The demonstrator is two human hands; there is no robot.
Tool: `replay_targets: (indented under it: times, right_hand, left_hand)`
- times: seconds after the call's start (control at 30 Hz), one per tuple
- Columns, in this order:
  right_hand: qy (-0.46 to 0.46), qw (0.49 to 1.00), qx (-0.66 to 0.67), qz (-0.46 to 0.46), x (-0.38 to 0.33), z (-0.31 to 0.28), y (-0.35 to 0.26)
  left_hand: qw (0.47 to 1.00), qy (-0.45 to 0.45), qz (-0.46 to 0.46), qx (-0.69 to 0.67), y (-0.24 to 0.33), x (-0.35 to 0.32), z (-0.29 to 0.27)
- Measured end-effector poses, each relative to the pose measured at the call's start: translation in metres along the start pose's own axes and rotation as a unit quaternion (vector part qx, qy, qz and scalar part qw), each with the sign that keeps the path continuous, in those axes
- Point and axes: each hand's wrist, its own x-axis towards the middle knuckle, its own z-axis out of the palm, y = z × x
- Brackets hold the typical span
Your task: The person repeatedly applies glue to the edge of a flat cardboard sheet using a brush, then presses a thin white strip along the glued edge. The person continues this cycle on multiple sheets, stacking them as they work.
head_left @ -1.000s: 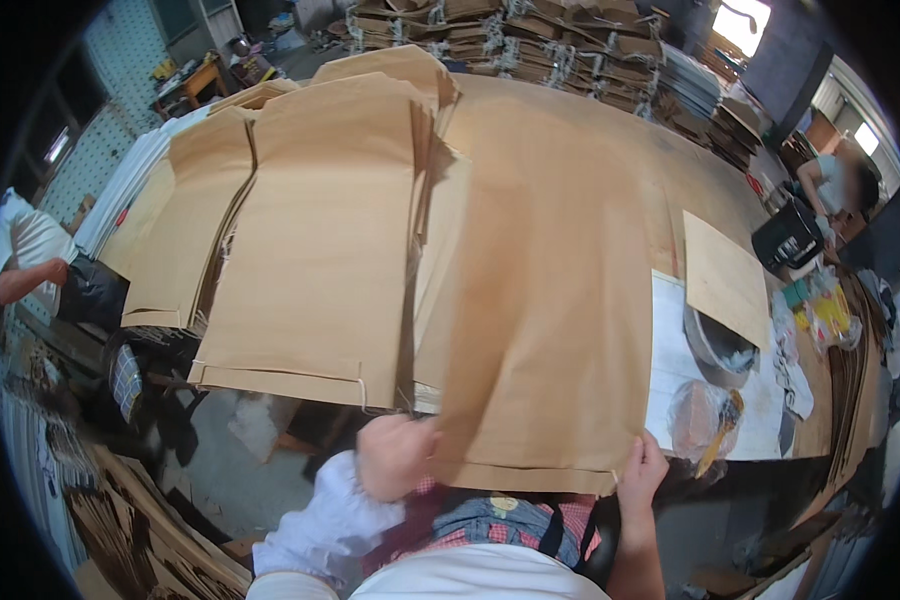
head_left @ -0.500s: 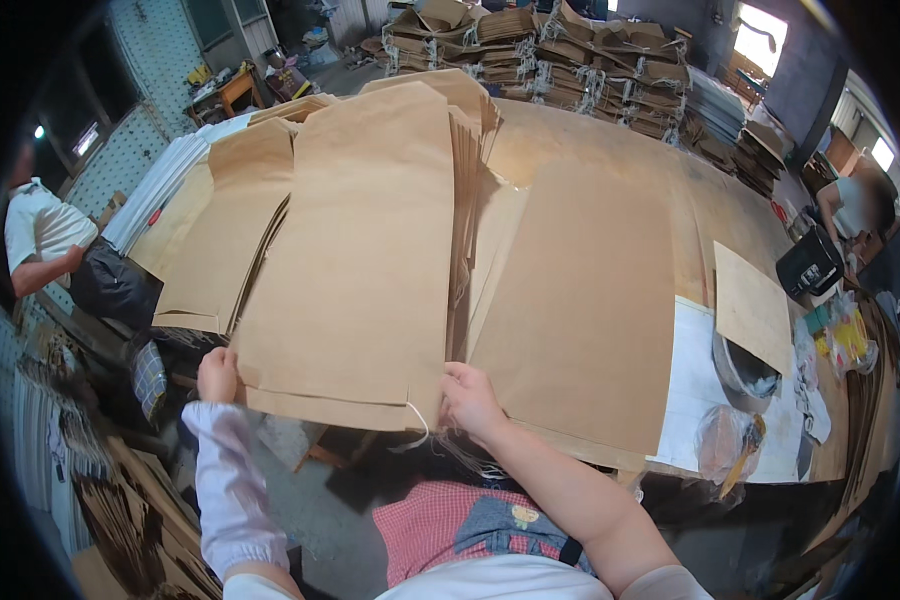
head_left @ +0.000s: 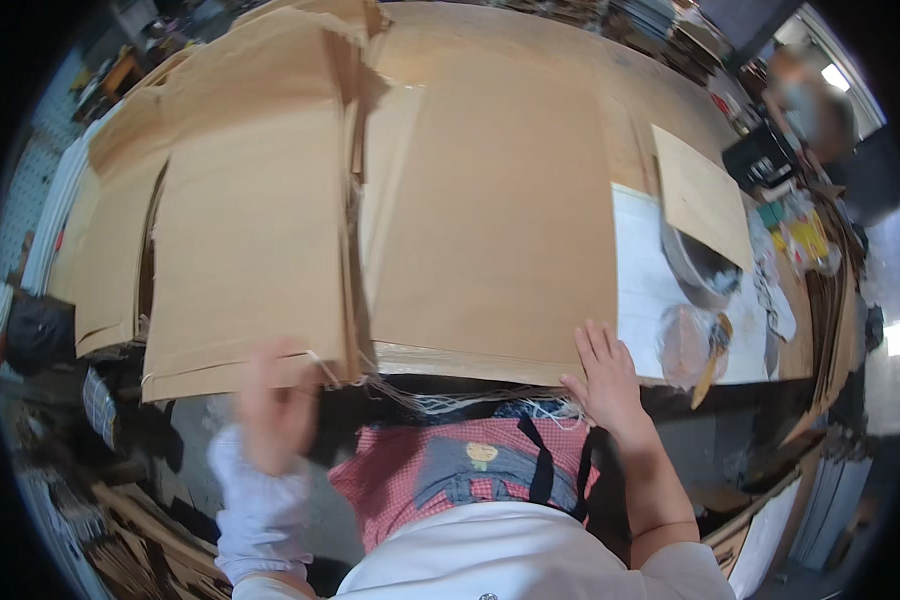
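Note:
A stack of brown paper bags (head_left: 245, 230) lies on the left part of the table, with folded near edges and a white string at the near right corner. My left hand (head_left: 275, 405), smeared by motion, is over the near edge of that stack; whether it touches is unclear. To the right lies a flat brown paper sheet or bag (head_left: 500, 220). My right hand (head_left: 607, 385) rests at its near right corner, fingers stretched out and holding nothing. Loose white strings (head_left: 440, 402) hang along the table's near edge between my hands.
On the right, a pale board (head_left: 702, 195) partly covers a round basin (head_left: 692, 265). A brush (head_left: 713, 365) lies beside a clear plastic-wrapped thing (head_left: 682, 345). A black bucket (head_left: 760, 157) stands farther right, near another person (head_left: 810, 105). More brown bags (head_left: 115, 250) lie far left.
My left hand has let go of the top bag's left corner and moved right. My right hand has moved right to the other sheet's corner. The whole view has shifted.

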Motion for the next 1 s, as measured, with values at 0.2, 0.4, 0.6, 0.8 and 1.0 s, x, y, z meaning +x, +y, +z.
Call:
replay_targets:
  times: [0.2, 0.4, 0.6, 0.8, 1.0]
  right_hand:
    - [-0.065, 0.961, 0.245, 0.109, -0.030, -0.034, 0.034]
    - [0.143, 0.961, -0.105, 0.213, -0.085, -0.099, 0.113]
    - [0.267, 0.949, 0.030, 0.165, -0.087, -0.100, 0.151]
    - [0.446, 0.795, 0.273, 0.308, 0.002, -0.122, 0.206]
    - [0.413, 0.819, 0.144, 0.371, 0.042, -0.096, 0.246]
  left_hand:
    - [0.969, -0.116, 0.029, 0.214, 0.016, 0.021, 0.139]
    - [0.985, -0.095, -0.016, 0.146, -0.021, 0.033, 0.156]
    - [0.974, -0.049, 0.090, 0.203, -0.005, 0.015, 0.147]
    - [0.860, -0.412, 0.266, 0.139, 0.030, -0.055, 0.157]
    - [0.825, -0.436, 0.168, 0.317, -0.052, -0.081, 0.197]
